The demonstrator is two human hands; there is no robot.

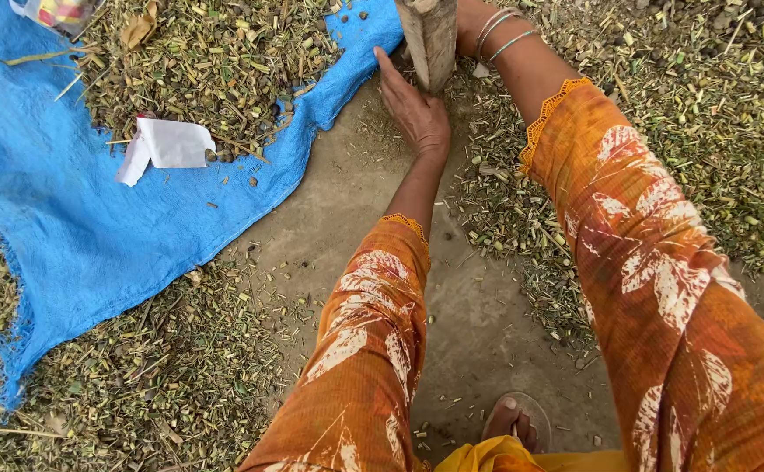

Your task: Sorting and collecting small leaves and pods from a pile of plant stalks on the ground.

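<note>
Head camera, looking down: a person in orange leaf-printed sleeves works on bare packed earth strewn with chopped green stalks [181, 367]. At the top centre of the frame both hands meet around a wooden post [430, 39], a thick, pale, rough-barked piece whose long axis runs roughly up and down the picture, its upper end cut off by the frame edge and its lower end pointing toward the person. The left hand [417, 109] lies flat against the post's left side, fingers straight and held together, thumb tucked below. The right hand [469, 26], bangles [504, 35] at the wrist, sits behind the post; its fingers are hidden, so their state cannot be told.

A blue woven sheet [67, 210] fills the upper left of the frame, a heap of cut stalks [207, 61] piled on it beside a scrap of white paper [167, 144]. More cuttings lie scattered at right and lower left, off the sheet. Judging from this, a good share is already chopped and heaped, while much loose material remains ungathered. A sandalled foot [513, 419] shows at bottom centre.
</note>
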